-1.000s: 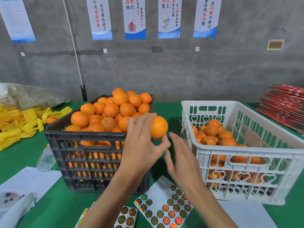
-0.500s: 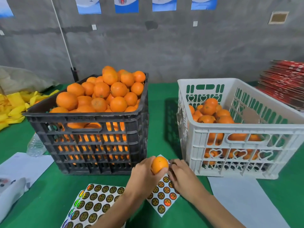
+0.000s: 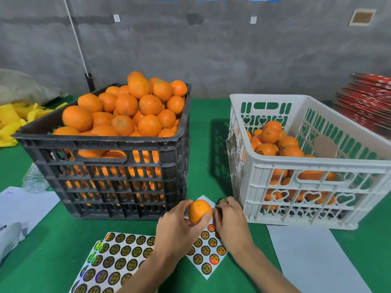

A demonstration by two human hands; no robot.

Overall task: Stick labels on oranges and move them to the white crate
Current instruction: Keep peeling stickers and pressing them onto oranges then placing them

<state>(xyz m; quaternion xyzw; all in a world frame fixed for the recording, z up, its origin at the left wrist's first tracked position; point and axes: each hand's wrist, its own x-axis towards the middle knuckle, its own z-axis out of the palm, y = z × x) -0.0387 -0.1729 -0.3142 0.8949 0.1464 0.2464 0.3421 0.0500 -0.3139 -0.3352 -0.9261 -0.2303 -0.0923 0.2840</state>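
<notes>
Left hand (image 3: 179, 227) is gripping one orange (image 3: 200, 211) just above the label sheet (image 3: 208, 253), low between the two crates; its stem dimple is facing up toward the camera, no clear long axis. Right hand (image 3: 229, 218) is curling fingers at the sheet's far edge, possibly pinching a label, not resolvable. Black crate (image 3: 110, 168) is sitting left, heaped; white crate (image 3: 306, 172) right, partly filled. Second label sheet (image 3: 118, 263) is lying on the green table (image 3: 203, 157).

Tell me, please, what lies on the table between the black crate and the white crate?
In the head view, bare green tablecloth runs between the black crate and the white crate. At the near end lies the corner of a sticker sheet.
</notes>
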